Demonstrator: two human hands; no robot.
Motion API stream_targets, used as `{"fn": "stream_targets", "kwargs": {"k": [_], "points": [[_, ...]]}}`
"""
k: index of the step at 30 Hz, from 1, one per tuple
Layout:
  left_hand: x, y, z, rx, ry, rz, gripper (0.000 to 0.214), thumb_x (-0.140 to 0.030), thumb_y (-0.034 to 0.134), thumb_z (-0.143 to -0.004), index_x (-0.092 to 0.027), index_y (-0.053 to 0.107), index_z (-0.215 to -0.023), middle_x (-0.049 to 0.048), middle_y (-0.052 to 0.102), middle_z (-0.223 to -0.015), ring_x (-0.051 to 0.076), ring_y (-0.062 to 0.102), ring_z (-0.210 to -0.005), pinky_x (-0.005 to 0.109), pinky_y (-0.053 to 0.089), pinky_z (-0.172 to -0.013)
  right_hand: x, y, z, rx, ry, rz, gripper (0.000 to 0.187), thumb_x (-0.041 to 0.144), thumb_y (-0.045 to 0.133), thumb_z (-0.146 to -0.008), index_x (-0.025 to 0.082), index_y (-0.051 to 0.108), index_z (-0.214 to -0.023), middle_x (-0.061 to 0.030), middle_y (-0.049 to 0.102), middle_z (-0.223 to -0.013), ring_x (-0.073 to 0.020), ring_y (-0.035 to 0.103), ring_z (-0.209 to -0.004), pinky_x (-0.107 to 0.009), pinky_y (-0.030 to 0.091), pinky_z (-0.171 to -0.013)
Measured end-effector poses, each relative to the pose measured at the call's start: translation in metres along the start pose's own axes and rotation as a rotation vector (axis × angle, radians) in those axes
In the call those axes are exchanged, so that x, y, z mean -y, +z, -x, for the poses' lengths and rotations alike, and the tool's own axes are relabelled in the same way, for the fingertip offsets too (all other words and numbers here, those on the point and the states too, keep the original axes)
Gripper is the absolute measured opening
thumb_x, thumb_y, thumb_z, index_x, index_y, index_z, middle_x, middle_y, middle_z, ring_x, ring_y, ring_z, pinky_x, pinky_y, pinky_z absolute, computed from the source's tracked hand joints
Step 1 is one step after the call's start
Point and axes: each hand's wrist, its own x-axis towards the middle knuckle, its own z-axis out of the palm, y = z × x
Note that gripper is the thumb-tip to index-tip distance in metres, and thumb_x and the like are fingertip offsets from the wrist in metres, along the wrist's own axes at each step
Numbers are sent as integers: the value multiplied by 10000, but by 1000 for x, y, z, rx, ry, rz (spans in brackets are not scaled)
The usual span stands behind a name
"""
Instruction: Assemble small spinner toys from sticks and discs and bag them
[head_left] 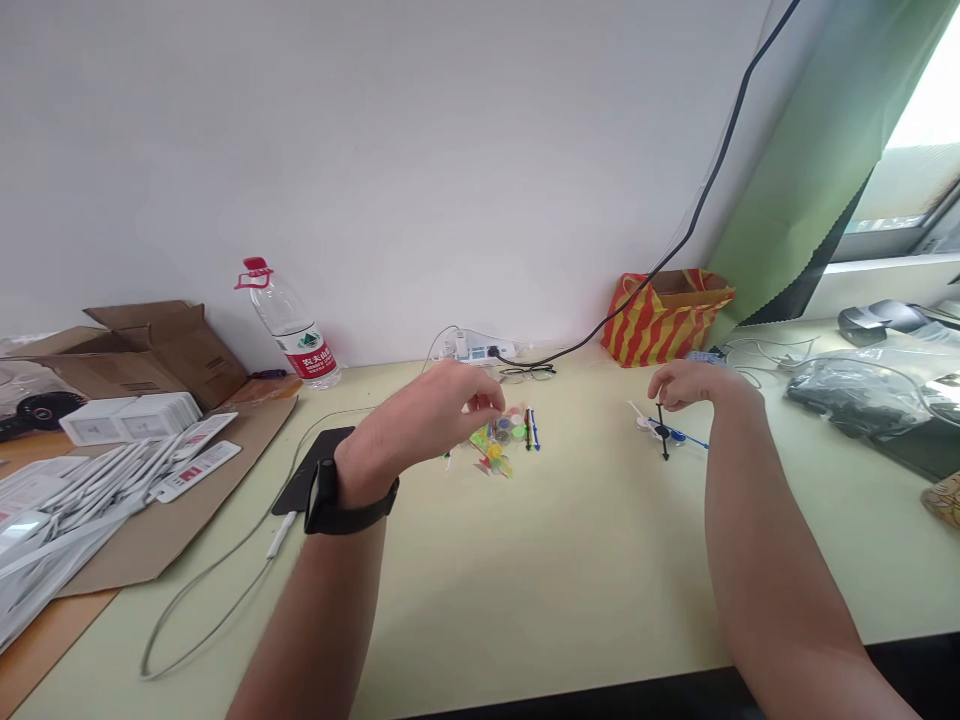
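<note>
My left hand (463, 402) hovers at a pile of small coloured plastic pieces (495, 450), its fingers curled and thumb and forefinger nearly meeting; whatever lies between them I cannot make out. Right of that pile, blue and black sticks with pointed ends (532, 430) lie side by side. My right hand (684, 384) is farther right, fingertips pinched at the top end of a black stick with a round middle (662, 432). Under and beside it lie a blue stick (686, 437) and a white stick (637, 412), crossing near their round middles.
On the left are a phone (311, 470) with a white cable, a cardboard box (150, 355), bundled white cables (90, 500) and a water bottle (296, 330). At the back stand a power strip (480, 348), glasses (529, 372) and a striped bag (660, 325). Plastic-wrapped items (862, 395) lie right.
</note>
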Motion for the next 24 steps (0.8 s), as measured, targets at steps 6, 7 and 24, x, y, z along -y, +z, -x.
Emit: {"fn": "stream_targets", "kwargs": {"k": [6,7,24], "points": [[0,1,0,-3,21,0,240,-267,569,-935,-218,793,-864,47,748,-842,182,657,-764,280,481,-711,6,-1,-3,153,100,-75,251,127,814,-665,227,768,-890,-95,751,-1014,-246,755,-907,-298,648,-779],[0,1,0,-4,26,-2,243,-268,567,-938,-217,792,-861,48,748,-840,182,659,-763,279,481,-711,5,2,-4,161,104,-66,234,136,824,-654,222,764,-864,-96,751,-1001,-247,754,-898,-301,647,-769],[2,2,-5,-247,17,-31,222,-261,559,-963,-230,779,-971,28,772,-915,176,672,-808,277,480,-720,24,-3,9,36,-27,-35,84,156,721,-716,200,714,-787,-78,752,-869,-216,716,-816,-293,586,-738]]}}
